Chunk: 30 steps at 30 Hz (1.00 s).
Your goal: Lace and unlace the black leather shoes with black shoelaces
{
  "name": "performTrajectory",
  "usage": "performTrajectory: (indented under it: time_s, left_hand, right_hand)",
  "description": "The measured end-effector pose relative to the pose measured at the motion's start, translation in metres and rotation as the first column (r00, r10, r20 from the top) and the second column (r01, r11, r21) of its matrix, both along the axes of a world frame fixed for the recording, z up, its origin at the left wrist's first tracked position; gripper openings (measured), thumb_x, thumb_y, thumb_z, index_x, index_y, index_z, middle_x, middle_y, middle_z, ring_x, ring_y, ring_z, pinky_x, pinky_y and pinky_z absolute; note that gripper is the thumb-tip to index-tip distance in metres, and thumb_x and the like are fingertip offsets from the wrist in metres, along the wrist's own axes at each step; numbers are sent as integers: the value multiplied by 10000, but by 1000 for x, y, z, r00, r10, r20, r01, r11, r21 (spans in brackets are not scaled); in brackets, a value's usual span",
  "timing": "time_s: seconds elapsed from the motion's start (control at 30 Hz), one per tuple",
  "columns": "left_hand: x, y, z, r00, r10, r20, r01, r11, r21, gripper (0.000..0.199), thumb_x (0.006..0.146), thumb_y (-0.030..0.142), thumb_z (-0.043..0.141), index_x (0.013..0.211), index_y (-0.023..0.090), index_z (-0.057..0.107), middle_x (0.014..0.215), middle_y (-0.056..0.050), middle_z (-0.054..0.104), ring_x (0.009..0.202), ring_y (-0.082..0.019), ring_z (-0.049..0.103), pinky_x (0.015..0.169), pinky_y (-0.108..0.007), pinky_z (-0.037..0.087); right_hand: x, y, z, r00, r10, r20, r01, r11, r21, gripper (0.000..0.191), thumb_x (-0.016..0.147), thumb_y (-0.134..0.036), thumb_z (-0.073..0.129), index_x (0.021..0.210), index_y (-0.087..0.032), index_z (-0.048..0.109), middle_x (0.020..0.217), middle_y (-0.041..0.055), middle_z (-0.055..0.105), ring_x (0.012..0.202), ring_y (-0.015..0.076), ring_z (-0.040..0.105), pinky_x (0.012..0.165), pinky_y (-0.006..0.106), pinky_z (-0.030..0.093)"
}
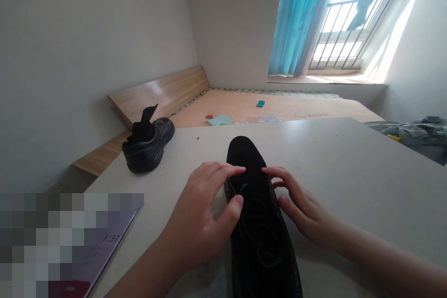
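A black shoe point(258, 242) lies lengthwise on the table in front of me, laces uppermost. Its thin dark lace point(268, 256) runs loosely in loops down the middle. A flat, rounded black tongue point(242, 149) stretches out at the far end. My left hand point(206, 209) is at the shoe's left side, fingertips over the tongue's edge and thumb by the lace, with a wide gap between them. Along the right side, my right hand point(300, 200) has its fingers apart, index fingertip at the tongue's edge. Neither hand shows a closed grip.
Another black shoe point(148, 146) stands at the white table's point(324, 158) left edge, its tongue sticking up. A partly pixelated screen point(111, 237) lies near left. Beyond is a bed point(237, 102) with small flat items; clothes point(419, 135) are heaped at right.
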<state>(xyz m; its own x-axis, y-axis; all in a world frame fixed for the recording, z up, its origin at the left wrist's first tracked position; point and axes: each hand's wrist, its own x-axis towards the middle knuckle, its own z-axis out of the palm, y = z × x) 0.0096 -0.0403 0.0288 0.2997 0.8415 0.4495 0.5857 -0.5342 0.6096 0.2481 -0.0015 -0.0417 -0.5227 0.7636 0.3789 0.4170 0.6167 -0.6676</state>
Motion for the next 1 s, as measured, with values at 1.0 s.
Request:
performTrajectory:
  time_s: [1.0]
  left_hand:
    - [-11,8,-8,460,-42,887,490,845,-214,560,857,227,511,1404,349,504,1553,69,403,1434,-207,368,1182,-374,336]
  right_hand:
    - [-50,-10,85,886,220,409,-284,953,104,185,912,-315,585,887,-166,691,1290,142,576,1345,350,401,1140,598,337]
